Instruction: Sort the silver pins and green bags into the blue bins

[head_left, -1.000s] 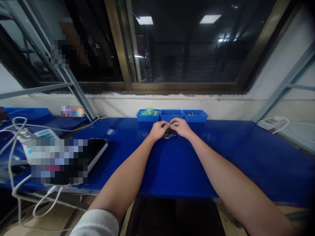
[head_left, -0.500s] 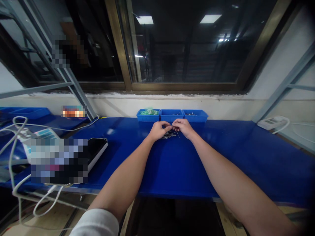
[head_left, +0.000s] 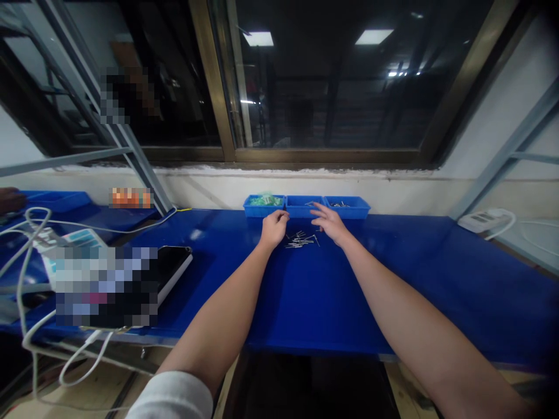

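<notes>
My left hand (head_left: 274, 228) is closed in a pinch just left of a loose pile of thin metal rods (head_left: 300, 240) on the blue table. Whatever its fingertips hold, if anything, is hidden or too small to name. To the right of the pile, my right hand (head_left: 329, 223) has its fingers spread, reaching over the table in front of the blue bins. A middle blue bin (head_left: 293, 210) contains a few small metal pieces. The right blue bin (head_left: 363, 210) has more small metal parts inside. Green plastic packets (head_left: 265, 199) fill the left bin (head_left: 251, 210).
A phone-like device (head_left: 174, 262) with white cables lies at the left. Another person's hand (head_left: 12, 199) shows at the far left, beside blue trays (head_left: 65, 201). A white power strip (head_left: 480, 221) sits at the right, near a grey frame post. Behind the bins is the wall.
My hands have come apart, left hand going left and right hand moving right with fingers spreading. The metal rods are now more exposed. Another person's hand has appeared at far left.
</notes>
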`<state>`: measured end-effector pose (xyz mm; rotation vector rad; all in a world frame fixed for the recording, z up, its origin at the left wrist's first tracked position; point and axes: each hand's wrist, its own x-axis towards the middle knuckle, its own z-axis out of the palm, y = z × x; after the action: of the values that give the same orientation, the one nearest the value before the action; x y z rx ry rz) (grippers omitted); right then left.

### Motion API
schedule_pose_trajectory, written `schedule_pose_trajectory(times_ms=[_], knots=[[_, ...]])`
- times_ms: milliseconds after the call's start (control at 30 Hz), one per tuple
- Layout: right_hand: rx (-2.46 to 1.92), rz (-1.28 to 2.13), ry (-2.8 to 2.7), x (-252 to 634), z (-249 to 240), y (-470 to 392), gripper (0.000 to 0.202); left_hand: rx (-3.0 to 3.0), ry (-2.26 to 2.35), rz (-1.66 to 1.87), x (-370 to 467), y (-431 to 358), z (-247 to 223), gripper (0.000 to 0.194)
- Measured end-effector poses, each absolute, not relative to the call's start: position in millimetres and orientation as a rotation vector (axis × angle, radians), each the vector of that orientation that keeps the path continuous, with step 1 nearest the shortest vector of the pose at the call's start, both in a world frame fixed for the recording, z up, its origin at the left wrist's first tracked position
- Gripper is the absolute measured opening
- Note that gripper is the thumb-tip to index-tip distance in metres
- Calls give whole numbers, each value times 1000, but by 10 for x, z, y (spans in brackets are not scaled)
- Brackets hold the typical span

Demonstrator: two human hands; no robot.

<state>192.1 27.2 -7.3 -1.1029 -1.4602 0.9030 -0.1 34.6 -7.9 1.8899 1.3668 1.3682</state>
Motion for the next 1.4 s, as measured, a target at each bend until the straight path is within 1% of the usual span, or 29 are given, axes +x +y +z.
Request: schedule_pose_trajectory(times_ms=[100,233,300,400,567,667,733,833,933,1000,1100,1200,1267,1400], knots=[[-1254,802,-1482,1966,-129,305,49,1911,1428,1327,-4,331,-65,26],[-1517,445,-1592,2035,-159,319,27,1985,1492,1235,-5,314,-63,25],[-1625,353,-1682,2073,-168,323,22,2024,1495,1207,-4,313,-70,25],[-1730,320,-1784,2120,-191,334,21,2064,1487,1189,-5,319,-84,26],[-1791,267,-1838,2138,-228,338,11,2120,1489,1143,-7,315,-96,26],[-1782,219,-1860,2116,-228,324,11,2155,1460,1135,0,308,-104,26],[-1734,179,-1855,2093,-212,309,16,2171,1442,1132,7,305,-107,25],[-1561,151,-1867,2048,-167,283,28,2198,1427,1118,16,302,-106,24],[-1404,122,-1889,1996,-131,263,27,2227,1421,1094,24,293,-98,25],[-1336,181,-1867,1957,-125,258,23,2244,1407,1076,31,281,-92,25],[-1262,468,-1739,1894,-131,258,16,2292,1324,1030,48,242,-80,25],[-1174,736,-1640,1838,-127,248,19,2382,1198,964,66,191,-58,24],[-1132,796,-1636,1811,-113,232,25,2435,1152,926,76,165,-44,23],[-1121,785,-1632,1784,-74,194,30,2467,1145,926,90,146,-38,24]])
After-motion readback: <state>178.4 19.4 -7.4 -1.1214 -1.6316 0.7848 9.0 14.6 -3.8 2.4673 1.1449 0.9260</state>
